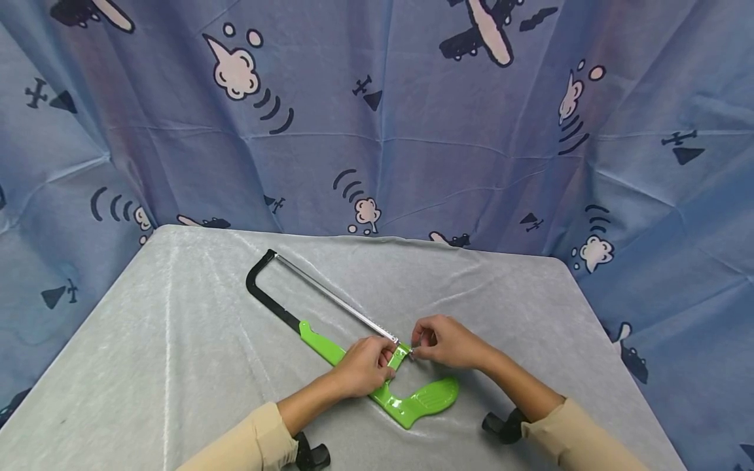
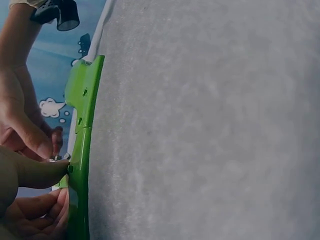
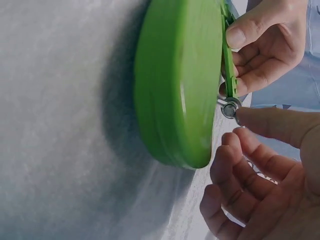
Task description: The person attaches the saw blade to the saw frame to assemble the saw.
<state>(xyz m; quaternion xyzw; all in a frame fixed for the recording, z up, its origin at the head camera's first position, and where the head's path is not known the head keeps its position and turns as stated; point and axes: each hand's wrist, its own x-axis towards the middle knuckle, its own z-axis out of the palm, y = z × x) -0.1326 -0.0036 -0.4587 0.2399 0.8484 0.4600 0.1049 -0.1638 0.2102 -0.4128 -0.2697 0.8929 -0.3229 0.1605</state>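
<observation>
Currently, my left hand (image 1: 364,367) grips the hacksaw (image 1: 321,343) while my right hand (image 1: 449,341) pinches its wing nut (image 3: 230,109); slackened left fingers could let the hacksaw twist.

Green and black hacksaw (image 1: 321,343), grey tablecloth (image 1: 212,366), blue plane-print curtain (image 1: 424,118)
</observation>
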